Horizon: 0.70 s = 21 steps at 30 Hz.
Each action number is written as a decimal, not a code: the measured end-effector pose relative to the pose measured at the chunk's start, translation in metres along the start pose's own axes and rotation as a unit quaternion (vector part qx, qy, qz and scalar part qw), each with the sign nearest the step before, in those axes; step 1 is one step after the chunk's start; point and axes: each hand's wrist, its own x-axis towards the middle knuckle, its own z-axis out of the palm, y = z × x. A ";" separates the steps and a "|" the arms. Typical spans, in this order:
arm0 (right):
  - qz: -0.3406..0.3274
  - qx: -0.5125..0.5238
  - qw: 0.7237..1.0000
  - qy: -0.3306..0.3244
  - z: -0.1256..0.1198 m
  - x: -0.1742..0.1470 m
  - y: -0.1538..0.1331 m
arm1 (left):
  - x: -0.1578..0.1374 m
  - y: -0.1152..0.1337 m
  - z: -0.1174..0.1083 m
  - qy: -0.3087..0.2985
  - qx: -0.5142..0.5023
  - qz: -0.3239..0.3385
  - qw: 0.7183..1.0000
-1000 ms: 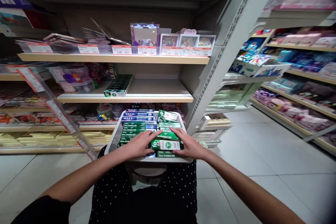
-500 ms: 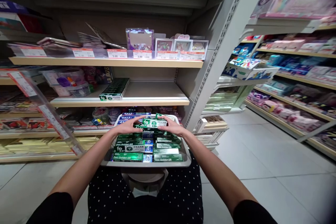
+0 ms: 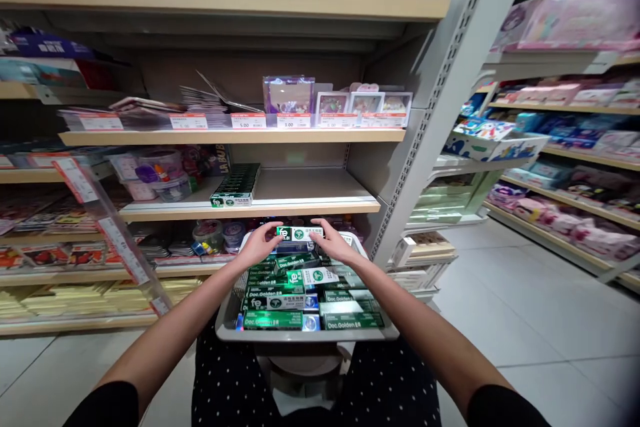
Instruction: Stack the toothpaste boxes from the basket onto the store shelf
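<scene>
Between my two hands a green-and-white toothpaste box (image 3: pixel 299 233) is held level by its ends, over the far side of a grey basket (image 3: pixel 305 335). My left hand (image 3: pixel 261 245) grips the left end, with the thumb in front. On the right end are the fingers and thumb of my right hand (image 3: pixel 334 241). The basket rests on my lap, full of green toothpaste boxes (image 3: pixel 273 320) and a few blue ones. One loose green-and-white box (image 3: pixel 313 277) lies across the others. A row of matching boxes (image 3: pixel 236 185) stands on the shelf ahead.
The low shelf (image 3: pixel 320 190) has plastic tubs (image 3: pixel 160 173) at its left. Above it, another shelf (image 3: pixel 235 136) carries packets and small boxed items. A slanted price strip (image 3: pixel 107 227) juts out at left. A grey upright post (image 3: pixel 435 80) stands at right, beside the tiled floor (image 3: pixel 510 300).
The held box has moved up and away from the boxes in the basket. A loose box now shows lying across the pile. The view has shifted, so the shelves appear lower and further right.
</scene>
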 end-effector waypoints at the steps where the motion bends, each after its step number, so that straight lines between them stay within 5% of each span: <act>1: 0.000 -0.014 1.000 0.023 0.006 0.009 -0.005 | 0.003 -0.004 -0.006 0.027 -0.014 0.003 1.000; 7: -0.007 0.069 0.986 0.149 0.066 0.080 -0.043 | 0.024 -0.019 -0.065 0.195 -0.046 0.003 0.980; 13: -0.027 0.264 0.950 0.162 0.139 0.154 -0.076 | 0.047 -0.033 -0.139 0.311 -0.013 0.001 0.950; 21: -0.068 0.139 0.959 0.238 0.181 0.202 -0.077 | 0.083 -0.055 -0.166 0.356 0.096 -0.073 0.927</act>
